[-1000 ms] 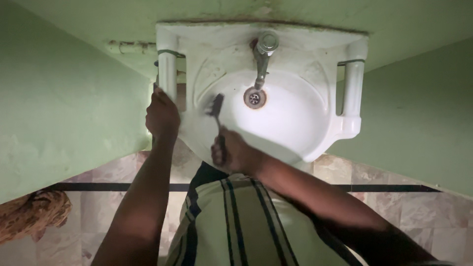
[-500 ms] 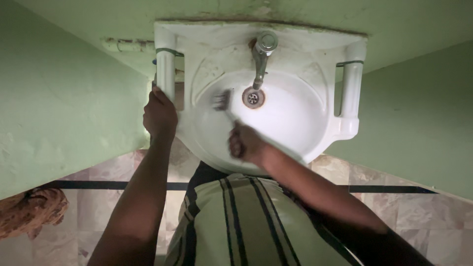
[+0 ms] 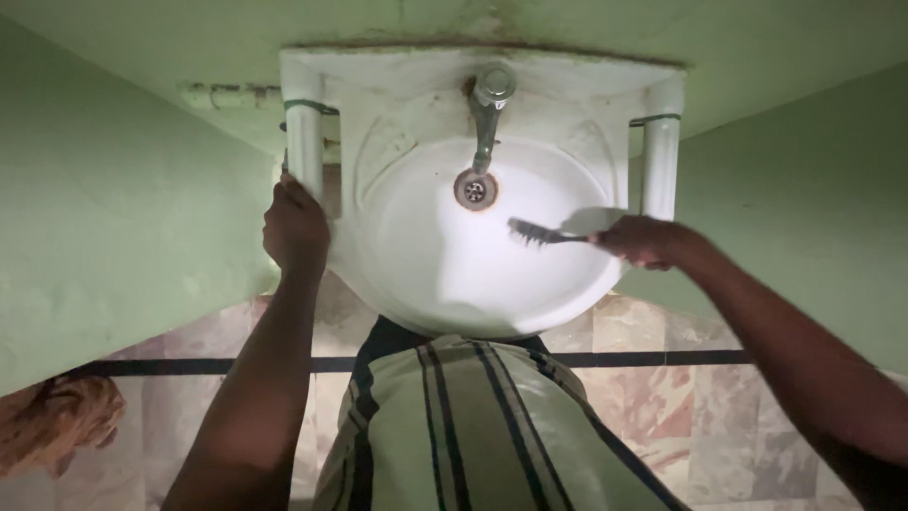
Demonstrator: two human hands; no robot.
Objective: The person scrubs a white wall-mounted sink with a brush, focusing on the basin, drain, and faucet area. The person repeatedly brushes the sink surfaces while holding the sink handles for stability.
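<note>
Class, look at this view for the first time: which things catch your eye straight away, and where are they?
A white corner sink fills the upper middle, with a metal tap above its rusty drain. The right hand holds a dark brush inside the basin; the left hand grips the sink's left edge.

The left hand grips the left rim of a white basin set in a green corner. The right hand holds a dark brush, bristles against the bowl just below the drain and tap.
</note>
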